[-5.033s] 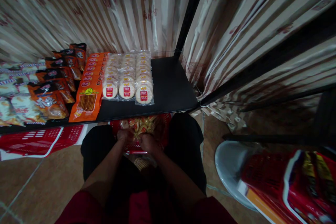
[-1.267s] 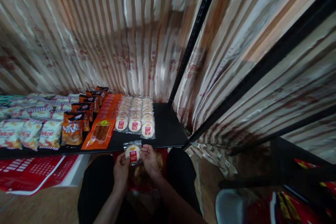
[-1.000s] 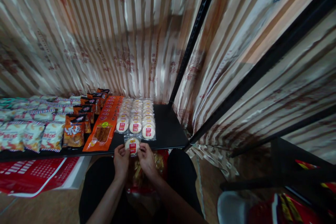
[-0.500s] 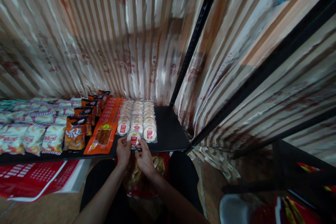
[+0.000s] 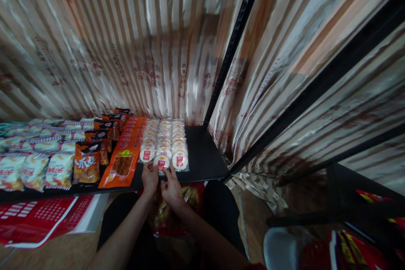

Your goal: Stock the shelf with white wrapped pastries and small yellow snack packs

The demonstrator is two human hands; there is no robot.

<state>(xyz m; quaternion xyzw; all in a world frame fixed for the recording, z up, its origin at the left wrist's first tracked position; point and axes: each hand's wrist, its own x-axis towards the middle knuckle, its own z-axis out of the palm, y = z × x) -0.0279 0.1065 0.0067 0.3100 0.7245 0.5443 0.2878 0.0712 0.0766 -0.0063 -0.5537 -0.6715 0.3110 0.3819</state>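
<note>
On the black shelf [image 5: 207,156] lie three columns of clear-wrapped round white crackers with red and yellow labels. At the front of the middle column is a cracker packet [image 5: 162,163], with both my hands at its near edge. My left hand [image 5: 149,178] is closed, fingertips pinching its lower left corner. My right hand [image 5: 171,188] has thumb and fingers bent at its lower right edge; the exact grip is partly hidden. To the left lies a flat orange packet [image 5: 122,160] with brown sticks showing through a window.
Orange-and-black snack bags [image 5: 87,162] and rows of white snack bags [image 5: 59,170] stand further left. A black post [image 5: 232,50] rises at the shelf's back corner, before a striped curtain [image 5: 152,50]. Below are a red bag [image 5: 34,219] and a white stool-like object [image 5: 282,249].
The front middle cracker packet has moved slightly back, more in line with the neighbouring columns. My hands have followed it, and the view has shifted a little.
</note>
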